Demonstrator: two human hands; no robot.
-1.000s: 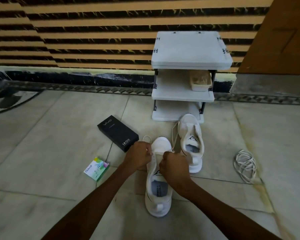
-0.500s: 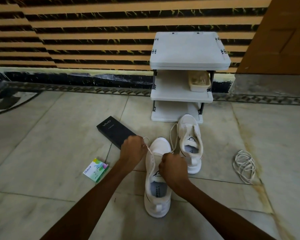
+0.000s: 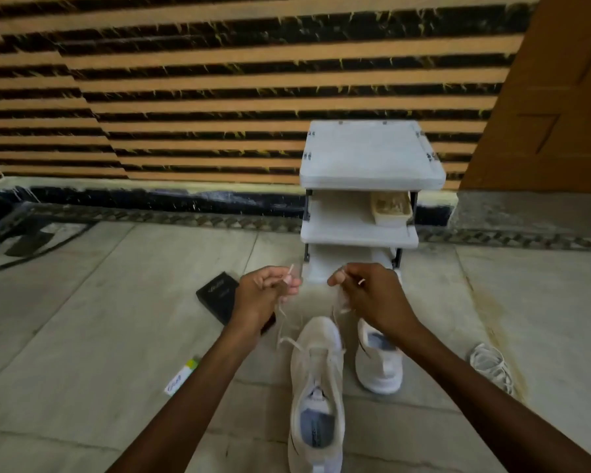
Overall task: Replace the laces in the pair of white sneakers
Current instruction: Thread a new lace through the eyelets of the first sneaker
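L hand (image 3: pixel 265 297) and R hand (image 3: pixel 376 295) are up above near shoe (image 3: pixel 316 380) on floor. Fingers curled, each pinching one end of lace (image 3: pixel 289 342), which runs down to its eyelets. 2nd shoe (image 3: pixel 379 367) just beside it, R side. Spare coil (image 3: pixel 491 367) farther R.

The left hand (image 3: pixel 265 297) and right hand (image 3: pixel 376 297) are held up above the near sneaker (image 3: pixel 316 387), each pinching one end of a white lace (image 3: pixel 281 324) that runs down to its front eyelets (the strands are blurred). The second sneaker (image 3: pixel 379 367) stands just beside it on the right. A black box (image 3: pixel 219 295) and a coiled lace (image 3: pixel 492 367) lie on the floor (image 3: pixel 99 319).
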